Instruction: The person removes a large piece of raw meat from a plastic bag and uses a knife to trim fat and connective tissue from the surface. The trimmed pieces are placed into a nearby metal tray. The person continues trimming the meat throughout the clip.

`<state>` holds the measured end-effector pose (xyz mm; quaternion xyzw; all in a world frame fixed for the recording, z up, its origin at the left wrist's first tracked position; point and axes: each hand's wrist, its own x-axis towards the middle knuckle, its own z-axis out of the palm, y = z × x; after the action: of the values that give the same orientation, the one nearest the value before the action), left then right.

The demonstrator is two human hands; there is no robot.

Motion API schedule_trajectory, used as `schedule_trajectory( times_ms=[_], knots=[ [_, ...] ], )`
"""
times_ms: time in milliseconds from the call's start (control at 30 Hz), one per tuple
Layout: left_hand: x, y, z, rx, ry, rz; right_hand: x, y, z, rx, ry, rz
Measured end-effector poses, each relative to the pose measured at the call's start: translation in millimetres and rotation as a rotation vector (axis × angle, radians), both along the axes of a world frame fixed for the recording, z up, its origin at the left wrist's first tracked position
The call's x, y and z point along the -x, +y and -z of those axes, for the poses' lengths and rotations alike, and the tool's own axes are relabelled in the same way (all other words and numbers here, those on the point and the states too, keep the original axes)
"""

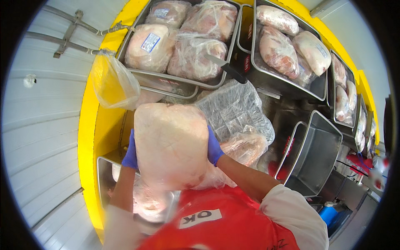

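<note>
Between my two hands is a big, blocky piece of meat (171, 141) with a pale fat side facing up. My left hand (130, 155), in a blue-purple glove, grips its left side. On the opposite side my right hand (214, 143), gloved alike, presses against the edge; the meat hides part of the fingers on both. Just right of it lies clear crumpled plastic wrap (233, 108), with plastic-covered meat (246, 145) nearer me. A knife (234, 73) with a black handle rests across the rim of the far tub, blade over a wrapped piece.
A metal tub (179, 79) of bagged, labelled meat stands ahead, another tub (287, 92) of meat to its right. A deep metal tub (318, 154) sits at right. A clear plastic bag (114, 81) hangs at left by the yellow frame (85, 154). More meat (150, 202) lies below left.
</note>
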<state>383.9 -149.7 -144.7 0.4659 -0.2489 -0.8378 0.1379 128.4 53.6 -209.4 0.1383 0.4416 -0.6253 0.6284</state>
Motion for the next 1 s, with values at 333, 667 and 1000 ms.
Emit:
schedule_trajectory(
  times_ms=[333, 667, 1000],
  knots=[
    [70, 62, -54, 0.006, 0.086, -0.017, 92, 52, -45, 0.217, -0.088, 0.116],
    [204, 117, 2, -0.155, 0.392, 0.197, 176, 106, -214, -0.153, 0.526, 0.117],
    [109, 59, -19, 0.565, -0.059, 0.213, 13, -5, -163, -0.189, 1.26, -0.445]
  ],
)
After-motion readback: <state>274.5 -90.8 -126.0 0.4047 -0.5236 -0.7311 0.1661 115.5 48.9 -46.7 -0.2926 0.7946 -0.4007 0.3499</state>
